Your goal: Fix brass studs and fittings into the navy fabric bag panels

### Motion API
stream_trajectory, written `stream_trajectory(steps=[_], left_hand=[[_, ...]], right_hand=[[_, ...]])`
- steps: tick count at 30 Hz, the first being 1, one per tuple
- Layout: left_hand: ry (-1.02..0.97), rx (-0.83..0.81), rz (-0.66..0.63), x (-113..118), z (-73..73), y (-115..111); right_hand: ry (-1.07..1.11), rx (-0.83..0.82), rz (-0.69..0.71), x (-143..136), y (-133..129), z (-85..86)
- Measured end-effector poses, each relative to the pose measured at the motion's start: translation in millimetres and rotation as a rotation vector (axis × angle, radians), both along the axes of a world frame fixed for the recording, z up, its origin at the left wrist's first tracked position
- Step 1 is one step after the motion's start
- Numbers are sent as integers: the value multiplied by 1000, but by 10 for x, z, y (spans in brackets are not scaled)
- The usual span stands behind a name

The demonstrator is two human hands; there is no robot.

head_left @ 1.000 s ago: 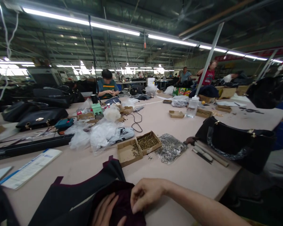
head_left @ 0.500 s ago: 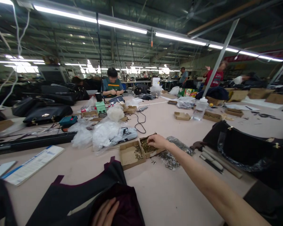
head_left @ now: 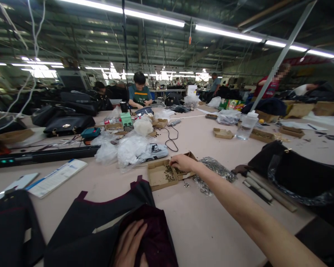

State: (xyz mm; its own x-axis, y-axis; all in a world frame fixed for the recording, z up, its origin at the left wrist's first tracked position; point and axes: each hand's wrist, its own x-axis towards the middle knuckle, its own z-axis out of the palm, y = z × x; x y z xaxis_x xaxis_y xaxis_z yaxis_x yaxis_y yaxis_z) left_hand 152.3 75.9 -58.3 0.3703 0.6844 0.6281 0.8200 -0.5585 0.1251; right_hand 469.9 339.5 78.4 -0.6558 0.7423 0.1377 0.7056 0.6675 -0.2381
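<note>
My right hand point(head_left: 183, 163) reaches out over two small cardboard boxes, its fingers pinched together and pointing down. The fingertips are at the wall between the left box point(head_left: 156, 178), which has small brass-coloured metal pieces point(head_left: 169, 173) along its right side, and the right box point(head_left: 191, 155), partly hidden by the hand. Whatever the fingertips hold is too small to make out. Close to me, my left hand point(head_left: 131, 243) lies with fingers stretched out on the maroon lining point(head_left: 158, 231) of a dark grey fabric bag piece point(head_left: 83, 230).
Right of the boxes lies a clear bag of metal parts point(head_left: 215, 168). Farther right are a black bag point(head_left: 297, 174) and rolled strips point(head_left: 258, 187). A clear bottle point(head_left: 247, 125) stands behind. Plastic bags point(head_left: 132, 148) and a booklet point(head_left: 57, 178) lie left; a co-worker point(head_left: 140, 94) sits opposite.
My right hand has shifted left, from over the right box to the wall between the boxes. My left hand stays on the lining. The whole view has turned slightly left.
</note>
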Motion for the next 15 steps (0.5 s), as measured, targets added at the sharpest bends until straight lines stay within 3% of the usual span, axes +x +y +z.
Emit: stream_trajectory(steps=[7, 12, 15], left_hand=[[29, -19, 34, 63, 115, -70], [22, 5, -9, 12, -3, -2], [19, 23, -21, -10, -64, 39]], right_hand=[[-20, 44, -84, -49, -57, 93], [0, 75, -227, 359, -297, 327], [-35, -2, -214, 657, -528, 350]])
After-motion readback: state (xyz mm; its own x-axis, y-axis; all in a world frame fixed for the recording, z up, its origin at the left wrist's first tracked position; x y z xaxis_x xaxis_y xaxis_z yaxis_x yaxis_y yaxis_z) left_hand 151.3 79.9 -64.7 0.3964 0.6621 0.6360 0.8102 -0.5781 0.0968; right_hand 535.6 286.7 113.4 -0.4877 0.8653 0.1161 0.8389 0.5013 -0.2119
